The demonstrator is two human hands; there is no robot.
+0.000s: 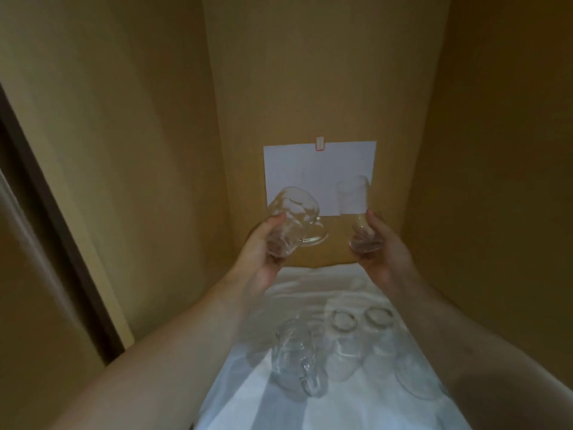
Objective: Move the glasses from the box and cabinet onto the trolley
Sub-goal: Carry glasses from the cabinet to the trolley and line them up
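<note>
Holding two clear glasses up inside a tall cardboard box [124,150], the person is working above the rest of the set.

The left hand [263,252] is gripping a handled glass mug [291,221] round its lower body, fingers curled about the base, with the mug tilted and its handle pointing right. The mug is rigid, smooth and breakable, and judging by its thick wall it is likely heavier than the plain glasses. The handle or a full wrap round the body is probably the safest hold; a wrap near the base leaves the top free to swing.

The right hand [384,252] is grasping a tall tumbler [356,212] at its base, rim upward and leaning slightly. It looks lighter and thin-walled, so a firm but gentle wrap is advisable. The two raised glasses are apart and must not be allowed to knock together.

Behind them, a white paper sheet [319,169] is hanging on the far wall of the box.

On the white cloth [279,408] lining the box floor, more glasses are waiting: a second handled mug [294,358] toward the left, two upright tumblers [344,339] to its right, and one more glass near the right edge, too blurred to describe. The trolley is not in view.
</note>
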